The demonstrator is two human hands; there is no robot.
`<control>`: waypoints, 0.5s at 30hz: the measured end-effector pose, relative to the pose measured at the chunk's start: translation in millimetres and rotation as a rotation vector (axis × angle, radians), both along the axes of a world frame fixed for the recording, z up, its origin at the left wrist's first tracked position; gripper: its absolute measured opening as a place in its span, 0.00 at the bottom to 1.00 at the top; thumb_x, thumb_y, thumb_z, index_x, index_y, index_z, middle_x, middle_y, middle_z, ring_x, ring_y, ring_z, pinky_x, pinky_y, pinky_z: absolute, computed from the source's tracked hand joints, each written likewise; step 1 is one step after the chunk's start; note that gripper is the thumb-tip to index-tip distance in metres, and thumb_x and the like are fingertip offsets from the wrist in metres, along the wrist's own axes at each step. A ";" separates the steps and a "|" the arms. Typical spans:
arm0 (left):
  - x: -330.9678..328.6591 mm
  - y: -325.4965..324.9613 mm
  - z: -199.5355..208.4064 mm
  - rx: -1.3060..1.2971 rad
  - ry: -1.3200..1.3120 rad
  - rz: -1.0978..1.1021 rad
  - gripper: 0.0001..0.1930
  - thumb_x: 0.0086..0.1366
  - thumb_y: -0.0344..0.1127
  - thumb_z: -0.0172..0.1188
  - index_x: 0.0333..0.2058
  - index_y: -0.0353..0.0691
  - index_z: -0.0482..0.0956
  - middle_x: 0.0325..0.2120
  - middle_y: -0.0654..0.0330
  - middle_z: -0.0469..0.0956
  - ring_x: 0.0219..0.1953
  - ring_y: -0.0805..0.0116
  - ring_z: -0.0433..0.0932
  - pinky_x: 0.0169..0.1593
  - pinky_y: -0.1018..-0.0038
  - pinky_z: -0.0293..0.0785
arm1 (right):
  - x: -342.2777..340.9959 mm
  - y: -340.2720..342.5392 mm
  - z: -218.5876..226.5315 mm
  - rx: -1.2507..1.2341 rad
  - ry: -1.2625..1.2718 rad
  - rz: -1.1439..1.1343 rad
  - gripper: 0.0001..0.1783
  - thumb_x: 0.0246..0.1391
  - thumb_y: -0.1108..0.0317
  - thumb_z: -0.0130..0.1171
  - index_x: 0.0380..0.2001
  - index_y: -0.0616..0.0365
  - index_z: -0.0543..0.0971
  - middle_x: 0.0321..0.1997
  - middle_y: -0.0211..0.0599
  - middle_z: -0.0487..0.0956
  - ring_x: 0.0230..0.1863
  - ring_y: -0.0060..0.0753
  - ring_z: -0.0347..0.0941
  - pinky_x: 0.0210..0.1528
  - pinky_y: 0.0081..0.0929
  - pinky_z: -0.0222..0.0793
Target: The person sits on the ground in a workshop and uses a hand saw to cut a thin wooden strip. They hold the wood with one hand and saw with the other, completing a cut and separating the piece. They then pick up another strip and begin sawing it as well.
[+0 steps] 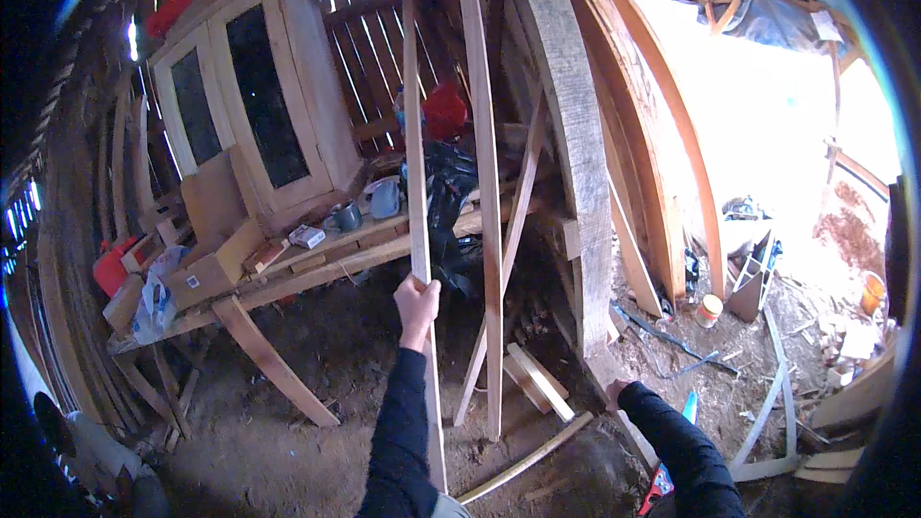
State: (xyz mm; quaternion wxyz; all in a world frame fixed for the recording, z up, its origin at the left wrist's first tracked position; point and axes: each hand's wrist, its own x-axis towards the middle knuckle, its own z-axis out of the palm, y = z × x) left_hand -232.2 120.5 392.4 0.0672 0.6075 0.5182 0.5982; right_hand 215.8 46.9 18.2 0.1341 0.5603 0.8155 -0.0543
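My left hand [417, 309] is closed around a long, thin wooden strip [416, 182] that stands nearly upright in front of me. My right hand [620, 391] is at the edge of a wide, thick plank [573, 125], low down, with its fingers curled against the wood and partly hidden. Beside the strip leans a second narrow board [488, 182], crossed by a slanting one [528, 173]. Under my right forearm, a red and blue object [658, 486] shows only in part.
At left, a rough workbench [326, 273] carries an open cardboard box [216, 264], a mug [347, 218] and a glass-doored cabinet [273, 96]. Curved boards [662, 86] lean at right. Wood offcuts [542, 379] and a white jar [709, 311] sit on the dirt floor.
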 end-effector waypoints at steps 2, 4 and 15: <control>-26.1 -7.3 6.5 0.066 0.072 0.050 0.11 0.47 0.35 0.64 0.22 0.33 0.74 0.17 0.52 0.77 0.23 0.55 0.79 0.30 0.65 0.74 | -12.5 4.5 9.7 0.011 0.031 0.019 0.26 0.39 0.45 0.60 0.31 0.59 0.83 0.33 0.48 0.82 0.39 0.50 0.79 0.43 0.41 0.75; -37.0 -27.0 20.2 0.175 0.134 0.104 0.10 0.48 0.34 0.65 0.23 0.34 0.74 0.17 0.51 0.77 0.24 0.53 0.80 0.30 0.63 0.74 | -8.1 5.4 14.8 -0.012 -0.010 -0.004 0.27 0.40 0.44 0.60 0.30 0.59 0.83 0.33 0.47 0.82 0.39 0.50 0.79 0.43 0.41 0.75; -131.2 -199.8 19.0 0.174 0.389 0.358 0.13 0.50 0.29 0.62 0.34 0.33 0.73 0.25 0.45 0.77 0.31 0.41 0.76 0.33 0.57 0.72 | -101.3 3.1 174.0 -0.285 0.336 -0.233 0.29 0.53 0.42 0.55 0.21 0.61 0.80 0.20 0.38 0.81 0.19 0.33 0.78 0.24 0.31 0.76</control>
